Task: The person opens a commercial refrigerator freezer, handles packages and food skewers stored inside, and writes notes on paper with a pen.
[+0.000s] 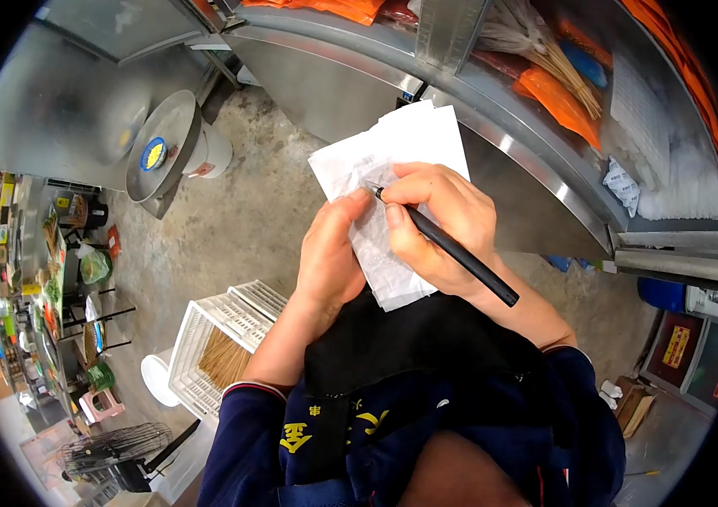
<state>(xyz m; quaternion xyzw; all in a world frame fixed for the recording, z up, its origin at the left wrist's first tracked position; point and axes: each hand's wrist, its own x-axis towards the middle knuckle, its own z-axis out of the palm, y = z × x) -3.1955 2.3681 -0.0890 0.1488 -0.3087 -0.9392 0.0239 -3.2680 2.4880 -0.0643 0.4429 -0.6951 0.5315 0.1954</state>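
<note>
A few loose sheets of white paper [435, 139] lie stacked in front of my chest, their edges uneven. My left hand [331, 245] grips the stack from the left, with the thumb on top and the other fingers mostly hidden beneath. In my right hand [448, 215] is a black pen [469, 258], pinched between thumb and fingers. Its tip end meets the paper close to my left thumb. Whether there is writing on the sheet is too faint to tell.
Ahead stands an open freezer with orange bags [557, 101] and wooden skewers [545, 55]. A white plastic basket [207, 317] of sticks is at lower left, near a black fan [114, 448]. A round metal pan [175, 127] sits at upper left.
</note>
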